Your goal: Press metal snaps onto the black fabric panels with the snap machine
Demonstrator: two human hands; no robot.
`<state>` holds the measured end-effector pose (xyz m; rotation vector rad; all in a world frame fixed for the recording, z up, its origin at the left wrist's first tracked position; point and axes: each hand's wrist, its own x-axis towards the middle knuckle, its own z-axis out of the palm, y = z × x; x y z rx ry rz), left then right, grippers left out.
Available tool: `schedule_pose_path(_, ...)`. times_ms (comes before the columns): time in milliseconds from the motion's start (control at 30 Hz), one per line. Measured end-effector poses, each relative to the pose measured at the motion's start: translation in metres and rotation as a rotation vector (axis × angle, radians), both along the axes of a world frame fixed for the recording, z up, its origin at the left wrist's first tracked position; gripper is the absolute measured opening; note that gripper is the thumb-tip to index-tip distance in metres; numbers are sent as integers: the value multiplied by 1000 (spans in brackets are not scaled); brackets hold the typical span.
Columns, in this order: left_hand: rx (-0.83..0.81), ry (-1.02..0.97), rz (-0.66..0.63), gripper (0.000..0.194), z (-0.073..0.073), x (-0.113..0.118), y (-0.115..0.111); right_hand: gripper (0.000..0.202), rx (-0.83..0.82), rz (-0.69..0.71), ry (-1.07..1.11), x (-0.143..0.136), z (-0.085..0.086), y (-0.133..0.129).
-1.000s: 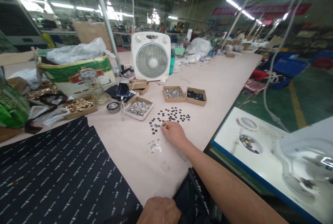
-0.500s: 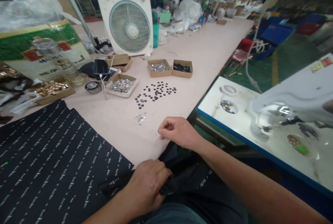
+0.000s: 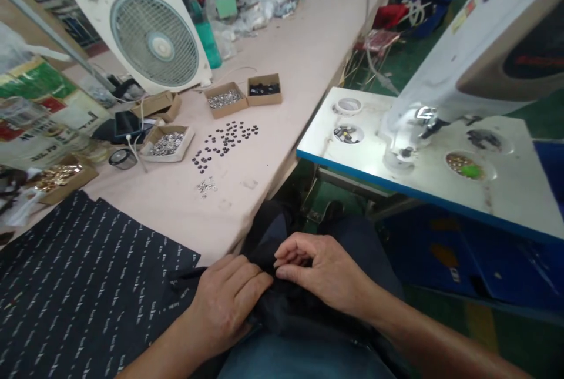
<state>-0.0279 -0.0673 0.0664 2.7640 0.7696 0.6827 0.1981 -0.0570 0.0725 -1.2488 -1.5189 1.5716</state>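
Left hand holds dark fabric, right hand just beside it.

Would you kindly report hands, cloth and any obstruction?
Left hand on dark cloth. Right hand alongside, contents unclear. Black pieces on table, out of the way.

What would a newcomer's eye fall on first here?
Probably the large white box-shaped fan at upper left, and the bulky white machine over a blue-edged white worktop at right. At bottom centre, the left hand lies on dark cloth with white lettering, the right hand close beside it. Small round black pieces dot the pale tabletop beyond.
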Motion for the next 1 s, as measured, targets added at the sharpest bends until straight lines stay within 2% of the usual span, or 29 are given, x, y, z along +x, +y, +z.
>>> schedule_pose_path(233,47,-58,-17,21,10,4,-8,24,87,-22,47,7,5,-13)
schedule_pose_path(567,16,-48,-38,23,9,3,-10,31,201,16,8,4,3,-21)
schedule_pose_path(800,-25,-44,-24,25,2,-1,-13,31,374,112,-165,5,-1,-21)
schedule_pose_path(1000,-88,-68,8,22,5,2,-11,27,566,169,-274,6,-1,-18)
